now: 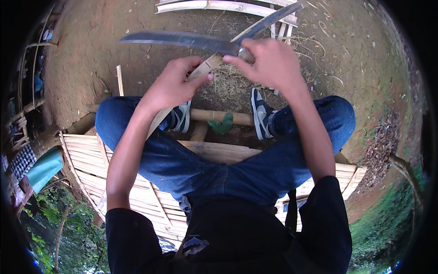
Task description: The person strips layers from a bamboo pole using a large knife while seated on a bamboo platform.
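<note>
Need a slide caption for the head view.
Seated person's left hand grips a pale strip while the right hand holds a long knife across it.

Your shirt (246,237) is black with a pale print, your jeans (173,169) dark blue. Your knife (182,40) has a dark grey blade; the strip's (199,71) near stretch is tan. At left, you have a black-and-white checked cloth (23,162) and a teal sheet (45,169).

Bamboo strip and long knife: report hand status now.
Left hand grips bamboo strip. Right hand grips long knife. Blade overlaps strip beyond left hand; contact unclear. Nothing visibly in the way.
</note>
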Action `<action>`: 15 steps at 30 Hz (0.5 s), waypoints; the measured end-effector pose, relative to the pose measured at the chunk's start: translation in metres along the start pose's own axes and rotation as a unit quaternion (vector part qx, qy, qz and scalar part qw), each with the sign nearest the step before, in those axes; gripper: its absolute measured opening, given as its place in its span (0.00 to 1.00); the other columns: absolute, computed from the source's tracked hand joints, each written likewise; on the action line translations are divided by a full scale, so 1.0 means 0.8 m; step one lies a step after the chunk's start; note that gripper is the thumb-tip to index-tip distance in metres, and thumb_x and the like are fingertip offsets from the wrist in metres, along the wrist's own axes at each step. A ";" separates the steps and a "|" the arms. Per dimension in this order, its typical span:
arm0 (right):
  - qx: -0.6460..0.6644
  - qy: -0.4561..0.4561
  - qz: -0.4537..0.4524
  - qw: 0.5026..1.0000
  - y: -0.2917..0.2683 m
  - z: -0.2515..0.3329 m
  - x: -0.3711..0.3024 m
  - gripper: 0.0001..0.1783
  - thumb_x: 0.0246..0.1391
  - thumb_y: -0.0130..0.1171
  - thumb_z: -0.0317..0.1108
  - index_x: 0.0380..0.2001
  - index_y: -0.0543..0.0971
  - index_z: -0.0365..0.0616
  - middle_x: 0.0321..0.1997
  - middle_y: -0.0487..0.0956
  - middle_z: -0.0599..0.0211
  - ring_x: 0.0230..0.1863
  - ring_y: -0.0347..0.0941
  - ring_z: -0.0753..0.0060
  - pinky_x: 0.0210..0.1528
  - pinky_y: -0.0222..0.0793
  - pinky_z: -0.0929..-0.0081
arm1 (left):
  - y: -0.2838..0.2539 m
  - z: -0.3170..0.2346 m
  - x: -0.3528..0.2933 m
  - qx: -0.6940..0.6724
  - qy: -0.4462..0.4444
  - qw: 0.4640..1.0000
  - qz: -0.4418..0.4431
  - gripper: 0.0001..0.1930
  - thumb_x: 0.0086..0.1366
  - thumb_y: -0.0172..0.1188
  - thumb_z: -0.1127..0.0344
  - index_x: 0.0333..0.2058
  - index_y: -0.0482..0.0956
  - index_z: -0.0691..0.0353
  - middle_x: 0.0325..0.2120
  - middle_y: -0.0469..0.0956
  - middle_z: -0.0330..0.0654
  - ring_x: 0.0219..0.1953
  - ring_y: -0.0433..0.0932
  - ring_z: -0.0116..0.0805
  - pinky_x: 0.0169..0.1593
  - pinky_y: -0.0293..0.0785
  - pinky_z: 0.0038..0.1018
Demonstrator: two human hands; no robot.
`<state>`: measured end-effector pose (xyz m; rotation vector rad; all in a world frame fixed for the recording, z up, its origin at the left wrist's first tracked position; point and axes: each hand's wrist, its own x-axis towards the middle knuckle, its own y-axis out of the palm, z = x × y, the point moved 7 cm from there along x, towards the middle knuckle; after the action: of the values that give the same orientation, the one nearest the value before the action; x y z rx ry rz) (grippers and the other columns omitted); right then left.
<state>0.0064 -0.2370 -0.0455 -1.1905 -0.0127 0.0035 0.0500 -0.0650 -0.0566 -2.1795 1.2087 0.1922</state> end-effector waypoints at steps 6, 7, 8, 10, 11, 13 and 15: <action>0.110 -0.007 -0.009 0.994 0.005 0.015 0.003 0.31 0.53 0.55 0.66 0.25 0.83 0.46 0.09 0.72 0.66 0.15 0.75 0.62 0.23 0.73 0.64 | -0.011 -0.006 -0.002 -0.056 -0.015 0.998 -0.038 0.14 0.64 0.62 0.64 0.39 0.78 0.72 0.24 0.81 0.45 0.26 0.74 0.25 0.31 0.72 0.29; 0.092 0.006 -0.006 0.996 0.001 0.006 0.009 0.32 0.53 0.54 0.66 0.26 0.84 0.46 0.10 0.74 0.66 0.16 0.76 0.63 0.25 0.75 0.63 | -0.012 -0.009 -0.002 -0.049 -0.025 0.998 -0.032 0.13 0.64 0.62 0.64 0.39 0.79 0.72 0.24 0.80 0.45 0.26 0.74 0.24 0.31 0.71 0.28; 0.093 0.010 -0.082 0.992 -0.005 -0.007 0.010 0.32 0.54 0.56 0.65 0.22 0.82 0.43 0.06 0.67 0.70 0.10 0.68 0.69 0.18 0.63 0.69 | -0.013 -0.011 -0.002 -0.043 -0.035 0.998 -0.026 0.13 0.64 0.62 0.64 0.39 0.79 0.71 0.24 0.80 0.45 0.26 0.73 0.23 0.30 0.71 0.27; 0.108 0.104 -0.075 0.986 -0.014 -0.038 0.012 0.33 0.55 0.55 0.65 0.21 0.81 0.42 0.06 0.67 0.70 0.10 0.67 0.70 0.17 0.61 0.71 | -0.014 -0.013 -0.003 -0.037 -0.028 0.999 -0.022 0.13 0.64 0.61 0.64 0.39 0.79 0.71 0.22 0.79 0.44 0.25 0.73 0.22 0.28 0.70 0.26; 0.116 0.149 -0.072 0.979 -0.018 -0.051 0.013 0.34 0.55 0.55 0.65 0.21 0.81 0.42 0.06 0.67 0.70 0.10 0.67 0.71 0.17 0.60 0.71 | -0.014 -0.013 -0.003 -0.038 -0.011 0.999 -0.024 0.13 0.64 0.61 0.64 0.39 0.79 0.71 0.21 0.78 0.43 0.24 0.72 0.21 0.27 0.69 0.25; 0.194 0.162 -0.098 0.963 -0.016 -0.061 0.013 0.36 0.57 0.53 0.65 0.19 0.79 0.39 0.06 0.65 0.72 0.11 0.64 0.74 0.17 0.56 0.72 | -0.014 -0.012 -0.003 -0.041 -0.008 0.999 -0.019 0.12 0.65 0.61 0.64 0.38 0.79 0.70 0.20 0.76 0.40 0.22 0.70 0.19 0.25 0.66 0.23; 0.249 0.190 -0.087 0.946 -0.008 -0.063 0.009 0.36 0.58 0.52 0.65 0.18 0.78 0.39 0.06 0.65 0.73 0.11 0.63 0.76 0.16 0.55 0.72 | -0.015 -0.010 -0.004 -0.046 -0.037 0.998 -0.006 0.12 0.65 0.61 0.64 0.38 0.79 0.70 0.18 0.74 0.36 0.21 0.67 0.17 0.24 0.63 0.22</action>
<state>0.0143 -0.2860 -0.0579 -0.6644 0.2125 -0.3598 0.0561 -0.0625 -0.0438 -2.2381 1.1661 0.3258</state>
